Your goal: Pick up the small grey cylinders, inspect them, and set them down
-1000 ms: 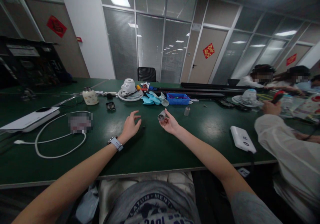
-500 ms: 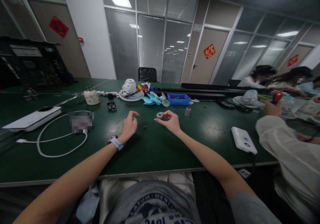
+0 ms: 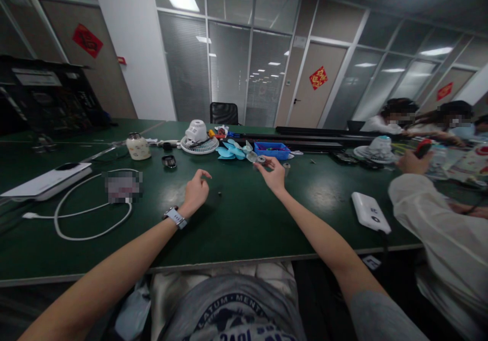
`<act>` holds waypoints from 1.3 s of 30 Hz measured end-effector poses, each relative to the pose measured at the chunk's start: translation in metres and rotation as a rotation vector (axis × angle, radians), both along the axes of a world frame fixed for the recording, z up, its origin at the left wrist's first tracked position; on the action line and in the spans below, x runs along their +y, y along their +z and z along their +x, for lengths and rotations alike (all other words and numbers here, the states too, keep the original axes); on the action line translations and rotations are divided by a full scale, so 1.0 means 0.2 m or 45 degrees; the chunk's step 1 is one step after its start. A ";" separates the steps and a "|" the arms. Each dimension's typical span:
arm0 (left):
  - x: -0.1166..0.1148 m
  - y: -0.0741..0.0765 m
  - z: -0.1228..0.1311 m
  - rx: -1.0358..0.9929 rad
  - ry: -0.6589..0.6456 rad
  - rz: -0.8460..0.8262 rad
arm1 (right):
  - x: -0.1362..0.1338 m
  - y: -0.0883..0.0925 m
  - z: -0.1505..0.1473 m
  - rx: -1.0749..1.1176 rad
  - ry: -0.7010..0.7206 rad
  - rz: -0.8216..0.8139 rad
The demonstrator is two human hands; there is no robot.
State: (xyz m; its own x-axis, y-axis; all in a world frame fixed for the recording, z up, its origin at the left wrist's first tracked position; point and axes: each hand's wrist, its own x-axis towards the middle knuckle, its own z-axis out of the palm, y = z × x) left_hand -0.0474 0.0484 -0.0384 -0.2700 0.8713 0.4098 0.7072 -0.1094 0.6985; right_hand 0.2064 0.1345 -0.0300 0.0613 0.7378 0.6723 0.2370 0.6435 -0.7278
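Round part (image 3: 261, 159): one, in right hand (image 3: 275, 174)

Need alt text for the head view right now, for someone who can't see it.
The right hand pinches a small round grey part above the dark green table, near a light blue plastic fan blade. The left hand rests empty, loosely curled.

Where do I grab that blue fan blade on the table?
Grip the blue fan blade by its middle hub, from above. It lies flat on the green table and its thin petals spread outward, likely too bendy to hold.
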 end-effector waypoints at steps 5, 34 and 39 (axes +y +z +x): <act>0.01 -0.01 0.00 0.022 -0.011 -0.019 | 0.25 -0.10 0.19 0.187 -0.290 -0.176; 0.02 -0.03 0.00 0.119 0.000 0.012 | -0.25 -0.17 -0.32 -1.219 0.632 -0.032; 0.01 -0.02 0.01 0.111 -0.033 0.000 | -0.20 -0.14 -0.28 -1.110 0.565 0.046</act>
State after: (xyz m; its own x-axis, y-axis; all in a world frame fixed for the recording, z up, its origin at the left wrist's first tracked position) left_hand -0.0463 0.0510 -0.0426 -0.2105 0.8777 0.4305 0.7623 -0.1283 0.6344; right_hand 0.1496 0.0944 -0.0575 -0.7456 0.5521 0.3731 0.4136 0.8224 -0.3906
